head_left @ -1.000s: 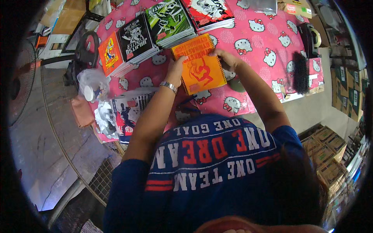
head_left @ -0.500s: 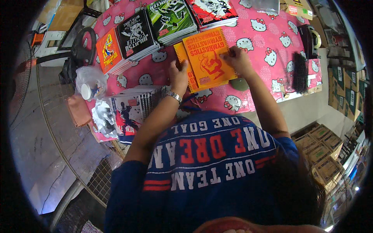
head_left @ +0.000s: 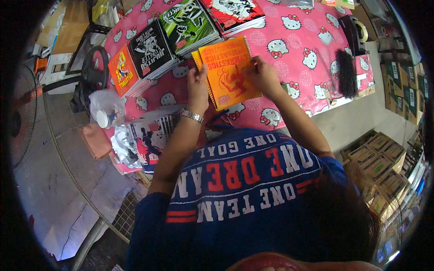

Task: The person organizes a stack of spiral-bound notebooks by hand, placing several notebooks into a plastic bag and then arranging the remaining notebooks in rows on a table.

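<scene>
Notebooks (head_left: 228, 72) with orange covers are held over the pink tablecloth (head_left: 303, 74), the lower one mostly hidden by the upper. Their right side is grasped by the right hand (head_left: 263, 77); the left edge is met by the left hand (head_left: 197, 86), whose grip cannot be made out. The red stack (head_left: 235, 16) is cut off above.

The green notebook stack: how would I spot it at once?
Start with the pink-covered table. Beyond the left hand, look between the black notebook stack and the red one. The green notebook stack sits there, alone in having a green cover.
</scene>
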A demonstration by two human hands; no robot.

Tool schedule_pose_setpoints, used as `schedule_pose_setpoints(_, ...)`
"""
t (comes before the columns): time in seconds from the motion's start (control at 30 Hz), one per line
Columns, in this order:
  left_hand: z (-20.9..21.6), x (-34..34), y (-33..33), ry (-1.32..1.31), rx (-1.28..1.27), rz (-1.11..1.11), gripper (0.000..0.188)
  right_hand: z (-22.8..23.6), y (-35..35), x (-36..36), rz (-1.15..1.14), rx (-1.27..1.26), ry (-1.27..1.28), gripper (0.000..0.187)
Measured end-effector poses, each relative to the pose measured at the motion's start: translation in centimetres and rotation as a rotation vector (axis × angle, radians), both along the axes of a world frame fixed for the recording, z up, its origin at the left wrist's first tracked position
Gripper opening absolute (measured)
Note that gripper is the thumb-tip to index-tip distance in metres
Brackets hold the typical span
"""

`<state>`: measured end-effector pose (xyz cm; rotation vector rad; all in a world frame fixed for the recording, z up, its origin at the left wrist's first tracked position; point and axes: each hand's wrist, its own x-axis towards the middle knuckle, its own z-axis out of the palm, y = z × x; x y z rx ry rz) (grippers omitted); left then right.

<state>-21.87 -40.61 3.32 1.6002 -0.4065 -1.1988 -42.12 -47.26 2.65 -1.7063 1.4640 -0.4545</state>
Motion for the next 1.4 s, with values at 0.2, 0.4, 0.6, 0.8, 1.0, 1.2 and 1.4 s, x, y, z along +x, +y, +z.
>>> schedule_pose_setpoints(0.2,9.4,2.6,-4.5,-0.359,-0.13,-0.474,0.042,3.7,-2.9,-2.2,0.038,-0.135,0.029,0.047)
schedule_pose_setpoints(0.4,17.4,-4.5,-8.9,-1.539,-0.188,-1.644,0.024,2.9,-6.7,-6.2,-0.298,0.099,-0.456,0.047)
schedule_pose_setpoints(0.6,2.9,-6.8,-6.3,-1.529,-0.389,-1.646,0.029,-1.3,-2.6,-4.0,-0.118,0.167,-0.334,0.055)
schedule_pose_setpoints(0.8,-0.2,-3.6,-3.2,-1.298,-0.416,-0.79,0.053,-0.9,-0.9,-2.4,-0.076,0.432,-0.561,0.07)
schedule_pose_setpoints(1.0,-3.5,-1.8,-0.2,-0.083,-0.002,-0.078,0.065,-5.9,-0.9,-0.1,0.145,0.151,-0.54,0.076)
schedule_pose_setpoints(1.2,-2.1,-1.1,0.4,0.625,0.066,0.11,0.052,-0.1,-1.2,-1.5,-0.095,0.772,-0.704,0.077)
schedule_pose_setpoints(1.4,-2.0,0.1,-3.0,0.642,0.096,0.028,0.05,-4.2,0.0,-1.0,-0.245,1.088,-1.125,0.084)
